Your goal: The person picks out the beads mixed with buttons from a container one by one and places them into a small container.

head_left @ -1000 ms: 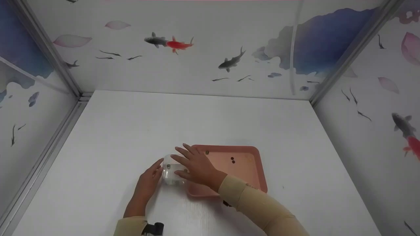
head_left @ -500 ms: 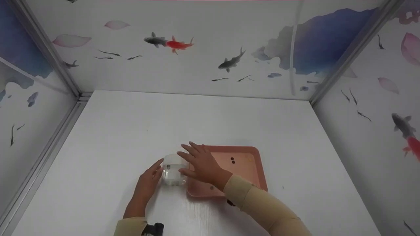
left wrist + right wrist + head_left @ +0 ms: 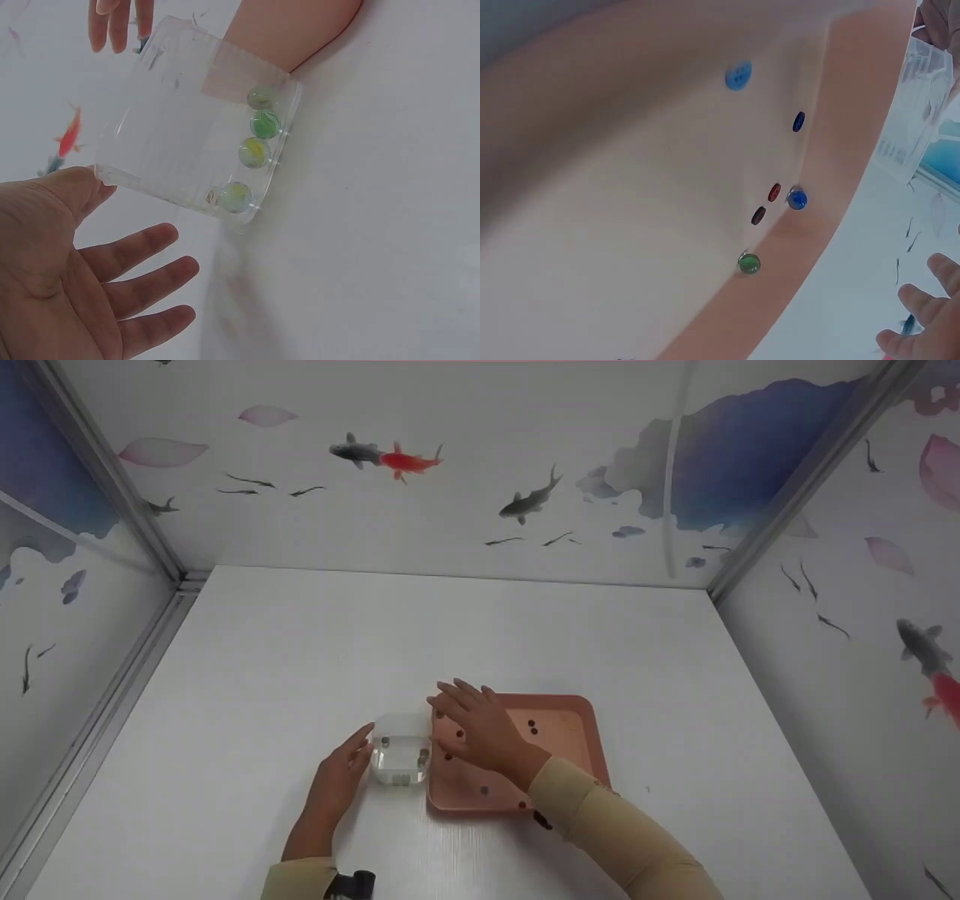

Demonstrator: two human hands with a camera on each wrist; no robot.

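A clear plastic box stands just left of the pink tray. Inside it lie several glass marbles, among them a green marble and a yellow one. My left hand rests at the box's left side, thumb at its rim, other fingers spread loosely apart from it. Over the tray's left part hovers my right hand, fingers stretched out and holding nothing. In the right wrist view, a blue marble and a green marble sit along the tray's inner edge.
Several buttons lie in the tray, including a light blue button, a dark blue one and a red one. The white table is enclosed by panels printed with fish.
My right hand has moved right, from over the box to over the tray, uncovering marbles at the box's right side. My left hand and the box have stayed put.
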